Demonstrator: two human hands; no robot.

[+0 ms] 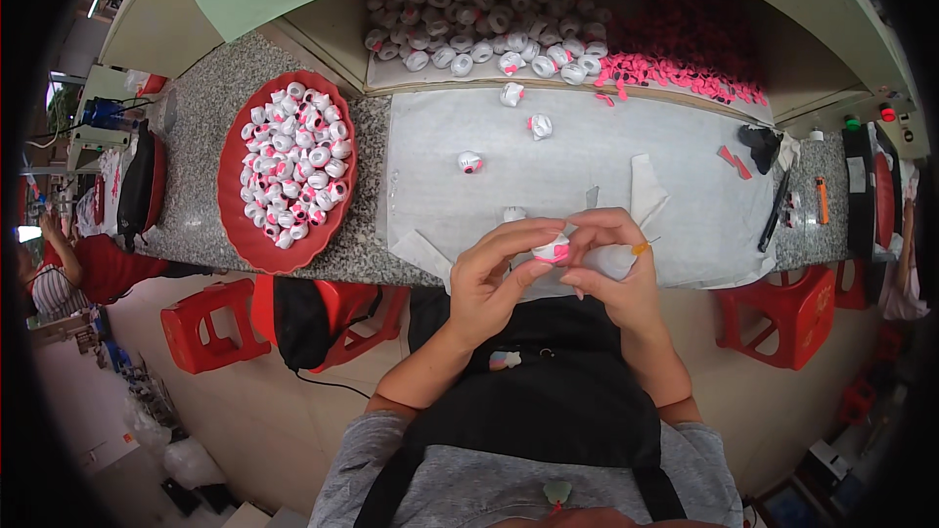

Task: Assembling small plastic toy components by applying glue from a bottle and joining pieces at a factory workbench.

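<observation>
Above the front edge of the table my two hands are close together. Between the thumb and fingers of my left hand [489,279] is a small white-and-pink rounded piece [553,251]. My right hand [631,284] is closed around a translucent squeeze bottle [611,261] with an orange cap and a thin needle tip, which points away to the right. The right fingertips are beside the piece; I cannot tell whether they touch it. Just beyond my left fingers lies another white piece [514,214], partly hidden. A few more, such as this white-and-pink piece [470,162], lie farther off on the white sheet [587,147].
To the left a red scalloped tray [232,205] holds many white-and-pink pieces. A shelf at the back holds a heap of white pieces [469,0] and a heap of pink parts [685,73]. A black pen-like tool [776,210] and an orange marker [823,200] lie right. Red stools [782,318] stand below.
</observation>
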